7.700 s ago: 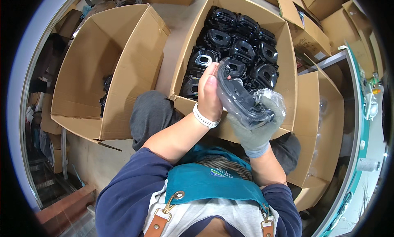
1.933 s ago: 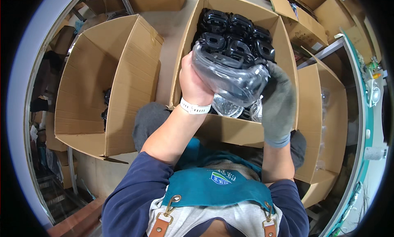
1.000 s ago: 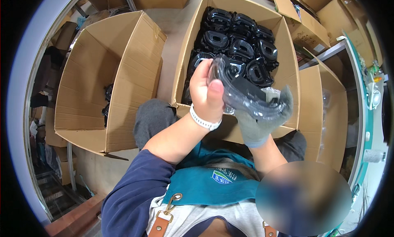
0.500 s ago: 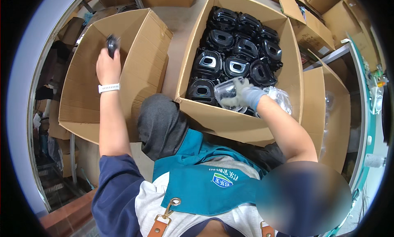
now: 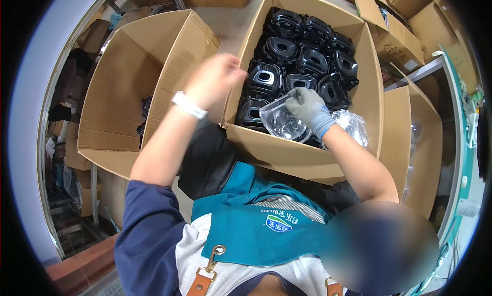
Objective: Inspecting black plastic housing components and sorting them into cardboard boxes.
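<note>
My right hand (image 5: 309, 107), in a grey and blue glove, grips a clear plastic cover (image 5: 281, 123) by its upper edge. The cover is tilted over the near side of a large cardboard box (image 5: 302, 151). Black plastic housings (image 5: 281, 49) with oval openings fill that box in stacked rows. More clear covers (image 5: 350, 126) lie beside my right wrist in the box's near right corner. My bare left hand (image 5: 218, 76), smeared by motion, is above the gap at this box's left wall. No object shows in it, and its fingers are too blurred to read.
At the left stands another open cardboard box (image 5: 123, 99), with a few dark pieces (image 5: 145, 114) partly hidden behind its inner wall. A third box (image 5: 424, 137) with clear parts adjoins on the right. More cartons (image 5: 392, 37) are stacked at the far right.
My left hand has swung right, out of the left box, and the black piece it held is no longer in view there. My right hand keeps its hold on the clear cover.
</note>
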Available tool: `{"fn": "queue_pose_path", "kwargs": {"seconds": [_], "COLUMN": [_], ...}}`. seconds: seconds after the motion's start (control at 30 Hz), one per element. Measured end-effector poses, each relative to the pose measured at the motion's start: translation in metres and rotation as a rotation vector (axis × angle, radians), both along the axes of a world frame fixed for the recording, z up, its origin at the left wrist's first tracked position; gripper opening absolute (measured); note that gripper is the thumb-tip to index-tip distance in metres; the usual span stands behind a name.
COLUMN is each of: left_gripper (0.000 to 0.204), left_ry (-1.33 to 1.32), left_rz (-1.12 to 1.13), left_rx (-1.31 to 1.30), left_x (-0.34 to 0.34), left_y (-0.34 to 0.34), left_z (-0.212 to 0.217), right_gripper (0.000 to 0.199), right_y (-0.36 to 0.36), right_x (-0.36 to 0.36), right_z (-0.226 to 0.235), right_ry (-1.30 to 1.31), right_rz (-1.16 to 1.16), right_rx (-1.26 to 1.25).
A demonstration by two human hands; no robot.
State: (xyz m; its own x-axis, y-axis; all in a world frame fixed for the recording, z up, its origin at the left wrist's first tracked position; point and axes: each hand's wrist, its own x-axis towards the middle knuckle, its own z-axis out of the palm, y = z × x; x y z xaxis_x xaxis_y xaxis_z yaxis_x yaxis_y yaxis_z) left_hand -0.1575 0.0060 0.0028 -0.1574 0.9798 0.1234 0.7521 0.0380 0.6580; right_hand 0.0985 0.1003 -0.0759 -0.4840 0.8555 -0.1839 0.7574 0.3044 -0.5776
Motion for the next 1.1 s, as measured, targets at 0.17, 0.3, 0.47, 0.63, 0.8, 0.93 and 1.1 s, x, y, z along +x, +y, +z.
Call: {"fn": "queue_pose_path", "kwargs": {"seconds": [0.17,0.3,0.47,0.63,0.8,0.93,1.1], "left_gripper": [0.061,0.040,0.020,0.004,0.028,0.047,0.030], "left_ry": [0.398,0.266,0.452,-0.209,-0.114,-0.569,-0.370], "left_rz": [-0.478,-0.605,-0.676,-0.558,-0.596,-0.426,-0.188], "left_rx": [-0.447,-0.467,-0.328,0.388,0.517,0.435,-0.085], "left_x": [0.082,0.079,0.104,0.129,0.199,0.198,0.170], "left_y": [0.038,0.056,0.056,0.056,0.090,0.150,0.172], "left_z": [-0.044,-0.078,-0.039,0.020,0.036,0.030,-0.051], "right_gripper": [0.022,0.028,0.047,0.054,0.077,0.080,0.080], "right_y": [0.013,-0.009,-0.005,-0.042,-0.057,-0.063,-0.065], "right_x": [0.008,0.016,0.045,0.062,0.084,0.126,0.159], "right_z": [-0.006,0.035,0.034,0.084,0.043,0.067,0.080], "right_ry": [0.362,0.615,0.749,1.226,1.437,2.004,1.970], "right_rz": [0.034,0.070,-0.037,0.019,-0.247,0.019,-0.471], "right_rx": [-0.147,-0.472,-0.374,-0.898,-0.587,-0.991,-0.838]}}
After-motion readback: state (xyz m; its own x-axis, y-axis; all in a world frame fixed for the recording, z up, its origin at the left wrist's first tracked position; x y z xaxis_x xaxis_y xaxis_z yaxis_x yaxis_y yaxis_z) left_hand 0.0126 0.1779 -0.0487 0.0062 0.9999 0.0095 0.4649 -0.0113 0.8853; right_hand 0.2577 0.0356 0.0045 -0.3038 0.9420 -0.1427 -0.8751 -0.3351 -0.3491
